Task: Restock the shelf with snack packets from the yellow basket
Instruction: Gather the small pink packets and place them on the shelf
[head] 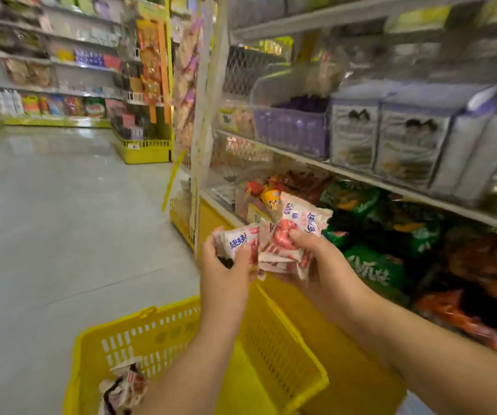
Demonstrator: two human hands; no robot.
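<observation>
**Snack packets held in both hands above the yellow basket**

Head view: the yellow basket (271,333) sits low in the foreground on the pale floor (61,220), its slotted walls showing; both forearms reach across it toward the shelf. Above the basket's far rim the left hand (226,262) and the right hand (316,256) hold a bunch of snack packets (274,256) between them. The left hand's fingers and thumb are curled round a white packet with blue lettering; the right hand's thumb presses on a packet printed with a red ring, with more white-and-red packets stacked beneath it in the palm; the two handfuls touch. Down in the basket's near left corner lie a few loose packets (124,387), crumpled. Just beside the basket, to its right, rises the shelf unit (301,158) on a yellow base. Its lowest level, beyond and right of the basket, holds green bags (373,265) and red-orange bags (465,319), all blurred; the level above carries a purple box (292,130) and pale lilac cartons (406,139). Well beyond the basket, across the floor, stands a yellow display stand (142,151); behind it runs a wall of shelves with mixed goods, too blurred to read.
</observation>
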